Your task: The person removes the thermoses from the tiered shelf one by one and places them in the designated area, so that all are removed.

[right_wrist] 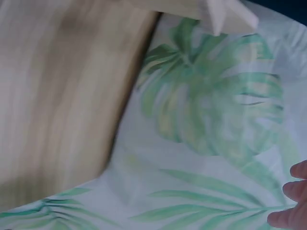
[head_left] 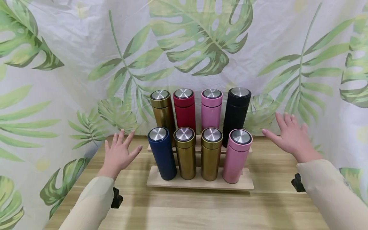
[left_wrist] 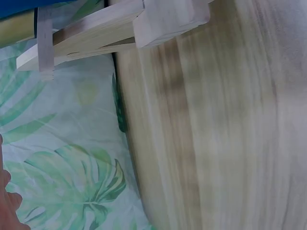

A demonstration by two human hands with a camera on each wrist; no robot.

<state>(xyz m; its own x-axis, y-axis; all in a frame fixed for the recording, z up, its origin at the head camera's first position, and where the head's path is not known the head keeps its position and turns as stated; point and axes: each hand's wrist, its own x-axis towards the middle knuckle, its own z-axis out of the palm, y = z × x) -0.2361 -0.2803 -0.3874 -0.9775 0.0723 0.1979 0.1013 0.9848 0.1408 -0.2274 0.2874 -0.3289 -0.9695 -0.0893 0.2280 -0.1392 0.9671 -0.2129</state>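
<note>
Two rows of steel-lidded thermos bottles stand on a stepped wooden rack [head_left: 198, 184]. In front, from the left, are a blue bottle [head_left: 162, 156], two gold bottles [head_left: 186, 159] and a pink bottle [head_left: 236, 161]. Behind them stand another gold bottle [head_left: 165, 111], a red bottle [head_left: 184, 111], a second pink bottle [head_left: 211, 111] and a black bottle [head_left: 236, 111]. My left hand [head_left: 118, 156] is spread to the left of the rack, nearest the blue bottle and apart from it. On the other side my right hand [head_left: 291, 137] is held up with fingers spread, touching nothing.
The rack rests on a wood-grain table [head_left: 178, 210]. A white cloth with green leaf prints [head_left: 189, 41] hangs behind the table and down both sides. Each sleeve carries a small black device [head_left: 116, 198] at the wrist.
</note>
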